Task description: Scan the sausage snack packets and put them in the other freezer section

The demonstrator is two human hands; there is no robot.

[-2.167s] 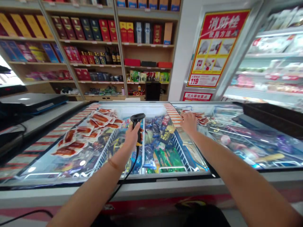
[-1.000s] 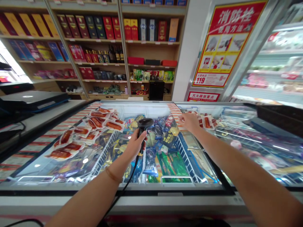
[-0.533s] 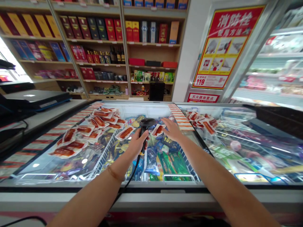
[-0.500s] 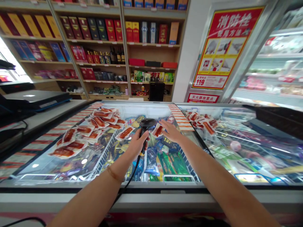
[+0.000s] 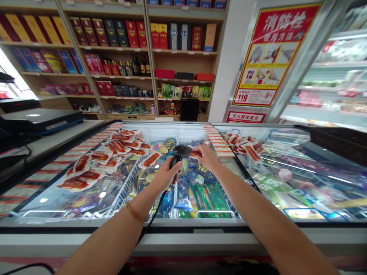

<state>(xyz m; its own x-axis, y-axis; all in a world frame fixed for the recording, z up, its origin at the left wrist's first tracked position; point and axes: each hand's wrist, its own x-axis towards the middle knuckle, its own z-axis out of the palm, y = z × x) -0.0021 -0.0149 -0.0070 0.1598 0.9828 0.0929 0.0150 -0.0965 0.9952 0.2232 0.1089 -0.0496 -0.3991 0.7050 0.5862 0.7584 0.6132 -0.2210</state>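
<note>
My left hand (image 5: 168, 173) is wrapped round the handle of a black barcode scanner (image 5: 182, 150), whose cord trails down toward me. The scanner's head points right. Just beside it, my right hand (image 5: 208, 157) pinches a packaged sausage (image 5: 196, 153), tilted up off the glass and partly hidden by my fingers. Left of the scanner, a single packaged sausage (image 5: 151, 159) lies on the freezer's glass top. Farther left spreads a pile of packaged sausages (image 5: 116, 146). A smaller pile of packaged sausages (image 5: 246, 146) rests to the right, past the dark frame bar.
Beneath the glass, the chest freezer (image 5: 183, 226) holds baskets of colourful frozen packs (image 5: 210, 196). A dark flat device (image 5: 40, 121) stands on the counter at left. Shelves of boxes and bottles (image 5: 114, 68) line the back, beside a red and yellow poster (image 5: 272, 57).
My right hand has closed on the packaged sausage that lay under its fingers and tilted it up toward the scanner. The scanner head has shifted slightly right.
</note>
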